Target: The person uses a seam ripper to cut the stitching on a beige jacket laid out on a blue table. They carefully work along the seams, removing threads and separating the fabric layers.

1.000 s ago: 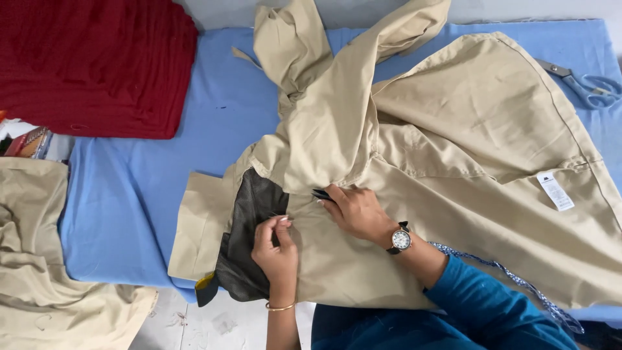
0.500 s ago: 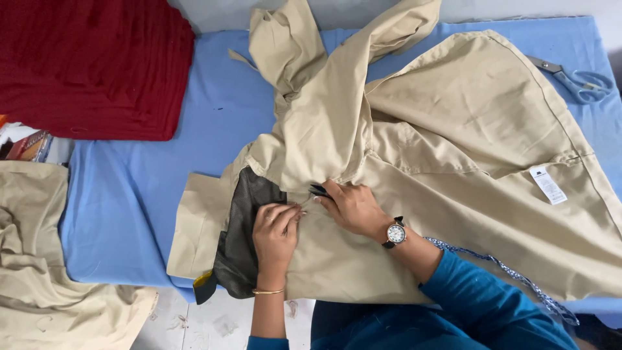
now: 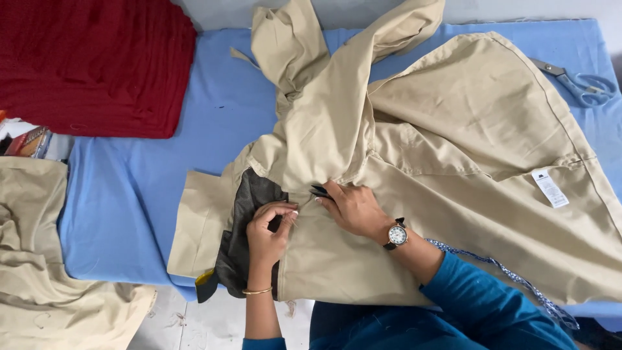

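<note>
I see beige garment (image 3: 453, 194) spread over blue table (image 3: 129, 194), near centre to far right. Left hand (image 3: 267, 230) pinches cloth edge beside dark lining (image 3: 243, 227), fingers closed on fabric. Right hand (image 3: 353, 207) grips small dark tool (image 3: 321, 191), probably thread snips, tip at seam. My judgement: seam work in progress at one spot; finished share cannot be told. Scissors (image 3: 580, 81) lie far right, untouched. Red cloth stack (image 3: 97, 65) far left; second beige piece (image 3: 39, 259) near left.

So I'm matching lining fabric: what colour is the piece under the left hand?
Dark brown, nearly black lining piece, under the left hand, against the beige garment; seen in the head view.
</note>
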